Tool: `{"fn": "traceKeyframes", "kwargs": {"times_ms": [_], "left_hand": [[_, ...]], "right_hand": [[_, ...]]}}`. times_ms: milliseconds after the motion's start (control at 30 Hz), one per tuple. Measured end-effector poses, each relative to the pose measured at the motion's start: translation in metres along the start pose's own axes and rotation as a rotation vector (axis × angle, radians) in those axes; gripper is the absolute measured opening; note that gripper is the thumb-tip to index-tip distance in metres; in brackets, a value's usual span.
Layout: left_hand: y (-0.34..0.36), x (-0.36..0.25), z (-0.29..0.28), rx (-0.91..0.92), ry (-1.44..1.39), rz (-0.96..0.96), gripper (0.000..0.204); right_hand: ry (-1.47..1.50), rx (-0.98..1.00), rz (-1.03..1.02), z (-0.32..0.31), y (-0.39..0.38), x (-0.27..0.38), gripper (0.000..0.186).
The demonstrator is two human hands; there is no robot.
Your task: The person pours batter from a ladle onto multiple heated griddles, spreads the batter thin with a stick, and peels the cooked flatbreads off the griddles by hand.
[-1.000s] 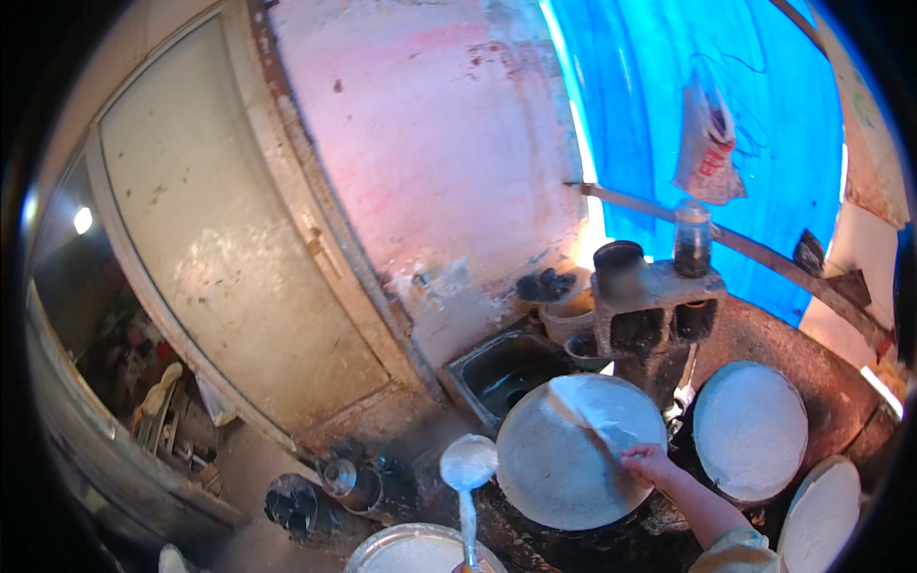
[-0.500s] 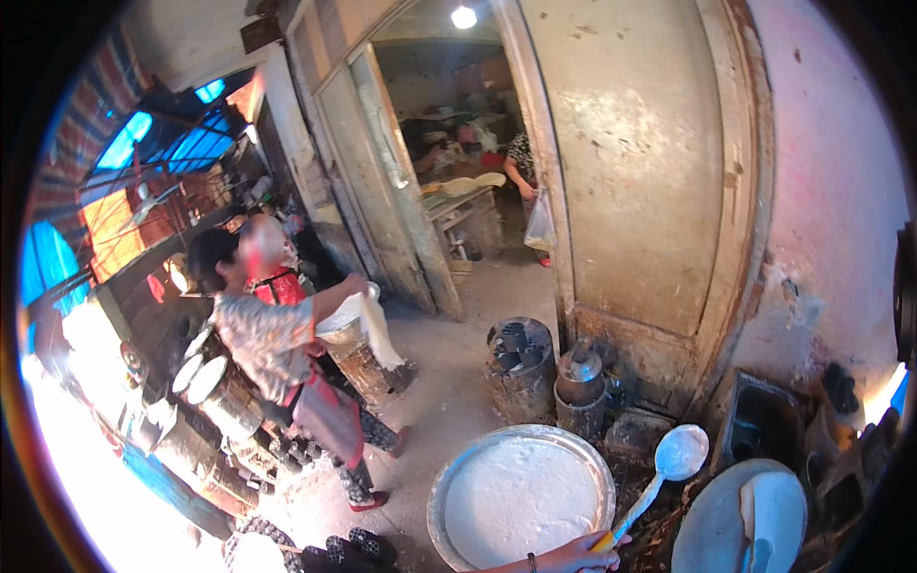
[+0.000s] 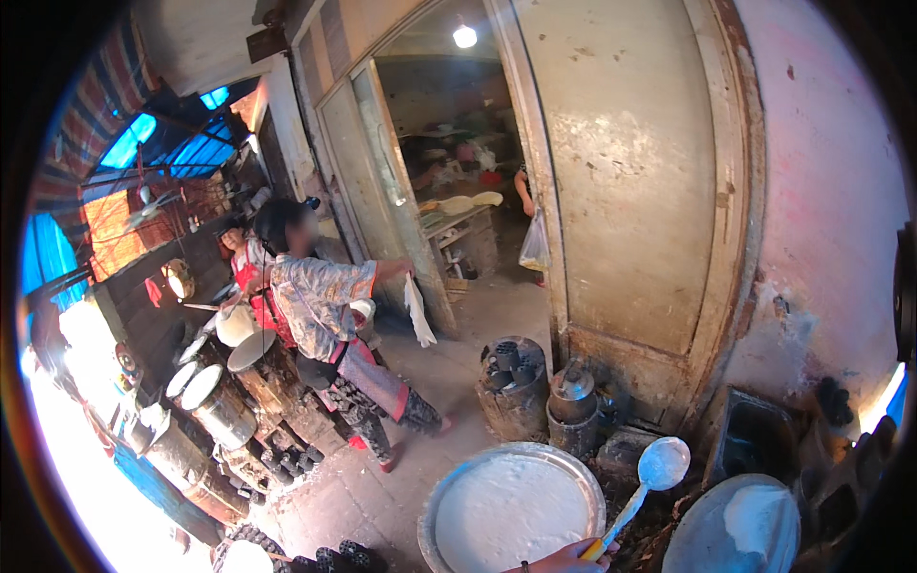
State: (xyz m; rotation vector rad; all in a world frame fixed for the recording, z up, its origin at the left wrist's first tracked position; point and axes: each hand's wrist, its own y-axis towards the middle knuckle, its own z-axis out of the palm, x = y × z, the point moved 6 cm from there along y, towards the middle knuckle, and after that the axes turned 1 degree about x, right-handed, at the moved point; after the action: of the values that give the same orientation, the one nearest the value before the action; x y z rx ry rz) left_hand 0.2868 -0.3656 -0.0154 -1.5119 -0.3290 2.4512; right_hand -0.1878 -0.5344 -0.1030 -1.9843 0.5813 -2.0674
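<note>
A left hand [image 3: 568, 557] is gripping a ladle [image 3: 664, 464] by its yellow end at the bottom of the frame; the right hand is not showing. The bowl is appearing between a basin [image 3: 427, 520] of white batter [image 3: 506, 506] and a pan [image 3: 697, 535], lower right, so a tilting wrist could be sending drips into the dark gap. The smeared shaft could also be slipping if the grasp is loosening. The ladle's bowl is sitting above and right of the hand, its load being hard to judge.
</note>
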Motion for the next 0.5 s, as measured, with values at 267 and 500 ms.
{"fn": "traceKeyframes", "kwargs": {"times_ms": [267, 500], "left_hand": [[0.0, 0.003, 0.003, 0.024, -0.253, -0.068, 0.04], [0.015, 0.015, -0.01, -0.009, -0.402, -0.211, 0.044]], "right_hand": [[-0.053, 0.417, 0.089, 0.006, -0.053, -0.036, 0.015], [-0.093, 0.328, 0.257, 0.079, -0.033, -0.006, 0.01]]}}
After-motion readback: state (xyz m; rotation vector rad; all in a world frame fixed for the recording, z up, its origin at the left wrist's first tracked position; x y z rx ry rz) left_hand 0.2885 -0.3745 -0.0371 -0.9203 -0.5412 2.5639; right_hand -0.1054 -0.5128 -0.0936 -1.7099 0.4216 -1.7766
